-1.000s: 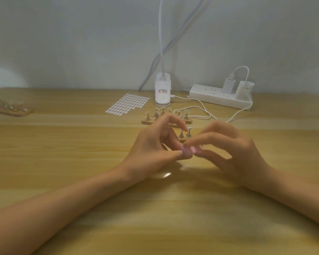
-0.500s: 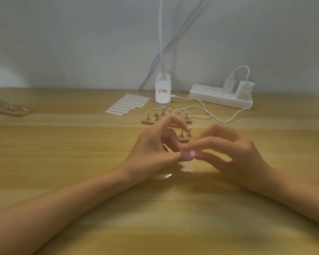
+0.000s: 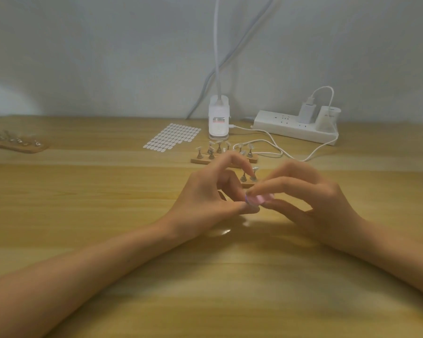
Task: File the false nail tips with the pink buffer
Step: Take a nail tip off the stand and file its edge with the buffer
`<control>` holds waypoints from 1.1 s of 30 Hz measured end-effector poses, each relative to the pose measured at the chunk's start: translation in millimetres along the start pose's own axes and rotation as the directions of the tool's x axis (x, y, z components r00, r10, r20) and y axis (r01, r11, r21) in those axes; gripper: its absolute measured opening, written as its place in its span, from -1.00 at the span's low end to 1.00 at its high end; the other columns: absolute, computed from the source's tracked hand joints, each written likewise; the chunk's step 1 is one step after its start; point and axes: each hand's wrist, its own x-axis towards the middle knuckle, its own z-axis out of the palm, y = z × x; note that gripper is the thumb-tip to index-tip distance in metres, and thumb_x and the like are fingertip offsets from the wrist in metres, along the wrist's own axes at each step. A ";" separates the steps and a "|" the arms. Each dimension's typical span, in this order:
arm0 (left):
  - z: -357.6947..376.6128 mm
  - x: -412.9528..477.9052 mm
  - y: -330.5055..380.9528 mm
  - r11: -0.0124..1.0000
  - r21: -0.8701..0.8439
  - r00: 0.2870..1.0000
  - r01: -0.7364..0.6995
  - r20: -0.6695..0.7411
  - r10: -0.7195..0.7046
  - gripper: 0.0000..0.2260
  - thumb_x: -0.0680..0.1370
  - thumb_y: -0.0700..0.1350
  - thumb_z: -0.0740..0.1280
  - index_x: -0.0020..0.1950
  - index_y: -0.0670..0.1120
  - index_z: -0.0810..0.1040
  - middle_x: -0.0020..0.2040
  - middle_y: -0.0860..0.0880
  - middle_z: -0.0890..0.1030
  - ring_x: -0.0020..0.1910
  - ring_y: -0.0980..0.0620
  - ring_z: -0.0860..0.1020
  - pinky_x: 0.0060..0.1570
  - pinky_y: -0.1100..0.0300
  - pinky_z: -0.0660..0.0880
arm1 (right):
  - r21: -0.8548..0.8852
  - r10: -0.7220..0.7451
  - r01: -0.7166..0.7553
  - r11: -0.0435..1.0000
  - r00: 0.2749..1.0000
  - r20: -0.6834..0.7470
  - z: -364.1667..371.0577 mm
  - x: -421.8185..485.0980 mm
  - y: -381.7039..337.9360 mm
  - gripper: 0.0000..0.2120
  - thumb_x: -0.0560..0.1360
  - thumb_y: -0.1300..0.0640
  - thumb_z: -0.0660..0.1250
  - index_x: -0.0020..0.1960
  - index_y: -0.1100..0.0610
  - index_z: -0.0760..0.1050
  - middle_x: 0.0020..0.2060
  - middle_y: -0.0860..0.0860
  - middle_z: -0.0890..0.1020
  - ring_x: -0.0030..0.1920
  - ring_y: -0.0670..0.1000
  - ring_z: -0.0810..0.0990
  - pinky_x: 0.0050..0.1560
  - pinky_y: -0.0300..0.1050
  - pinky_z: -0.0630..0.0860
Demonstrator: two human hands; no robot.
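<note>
**Buffer meets tip at mid-surface, both grips pinched small**

Right grip (image 3: 315, 203): forefinger on top and thumb beneath pinch the pink buffer (image 3: 260, 200), which lies roughly level. The other fingers curl loosely behind. It is held at its right half, so its left end stays free to work.

Left grip (image 3: 205, 198): thumb and a bent finger close together against the buffer's left end. A pale bluish sliver shows there, probably the false nail tip (image 3: 246, 199), though it is too small to be sure. The forefinger arches up clear of the contact, likely to keep the view open.

Both forearms lie on the surface (image 3: 83, 203). I judge this steadies short filing strokes.

Around the hands:
- 12 o'clock, just beyond the fingers: near stand (image 3: 248, 184) with pegs, partly hidden.
- Farther at 12: far stand (image 3: 200, 160) with tips on pegs, within reach for swapping.
- 11 o'clock: sticker sheet (image 3: 174, 137).
- 12, at the wall: white lamp base (image 3: 219, 120).
- 1 o'clock: power strip (image 3: 296, 130).
- 10 o'clock, well apart: a third holder (image 3: 20, 143).

Step, by my reading: filing under way on one tip, with more waiting.
</note>
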 end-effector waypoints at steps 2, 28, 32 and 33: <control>-0.1 0.6 -0.4 1.000 0.001 1.000 0.000 -0.004 0.000 -0.65 0.43 -0.18 0.59 0.10 -0.04 0.51 -0.34 0.08 0.64 -0.31 0.14 0.63 -0.32 0.37 0.45 | -0.012 0.002 -0.002 1.000 1.000 0.003 0.2 -0.8 -0.1 -0.85 0.58 0.15 0.39 0.09 0.16 0.68 -0.11 0.07 0.61 -0.08 0.01 0.59 -0.03 0.03 0.52; -0.2 0.6 0.1 1.000 0.003 1.000 -0.012 -0.010 0.012 -0.63 0.42 -0.17 0.60 0.11 -0.04 0.51 -0.35 0.13 0.63 -0.32 0.20 0.61 -0.34 0.39 0.42 | -0.016 0.008 -0.008 1.000 1.000 -0.013 0.8 -1.4 -1.6 -0.86 0.58 0.09 0.40 0.10 0.07 0.68 -0.10 0.00 0.61 -0.05 -0.06 0.58 0.01 -0.01 0.51; -1.0 0.7 -1.0 1.000 0.002 1.000 0.013 -0.024 -0.013 -0.62 0.40 -0.22 0.60 0.09 0.00 0.51 -0.34 0.10 0.64 -0.31 0.18 0.61 -0.30 0.34 0.44 | -0.055 0.093 -0.095 0.994 0.995 -0.034 -1.2 -1.1 0.6 -0.83 0.54 0.09 0.43 0.12 0.04 0.67 -0.08 -0.04 0.60 -0.01 -0.15 0.54 0.01 0.11 0.50; -0.8 0.5 -0.7 1.000 -0.001 1.000 0.011 -0.019 -0.011 -0.61 0.39 -0.21 0.60 0.10 -0.01 0.51 -0.34 0.09 0.64 -0.31 0.18 0.61 -0.31 0.34 0.44 | -0.046 0.075 -0.076 0.996 0.997 -0.029 -0.8 -1.6 0.0 -0.84 0.55 0.09 0.43 0.12 0.05 0.68 -0.08 -0.04 0.60 -0.02 -0.14 0.54 0.01 0.08 0.51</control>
